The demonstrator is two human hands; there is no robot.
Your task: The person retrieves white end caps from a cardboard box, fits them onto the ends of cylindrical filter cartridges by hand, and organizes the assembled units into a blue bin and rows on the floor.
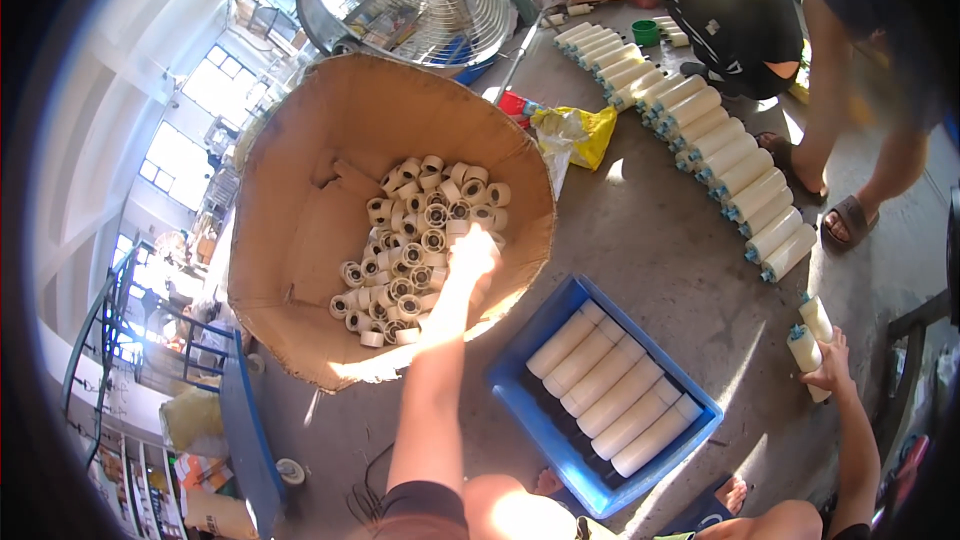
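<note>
Hands are well apart in the head view: the left hand (474, 255) is inside a cardboard box (310, 140) at a heap of short white tubes (405, 270), its grip lost in glare. The right hand (832, 362) lies on two white rollers (802, 348); whether clamped, I cannot tell. Between them, nearer the body, sits a blue crate (520, 355).
</note>
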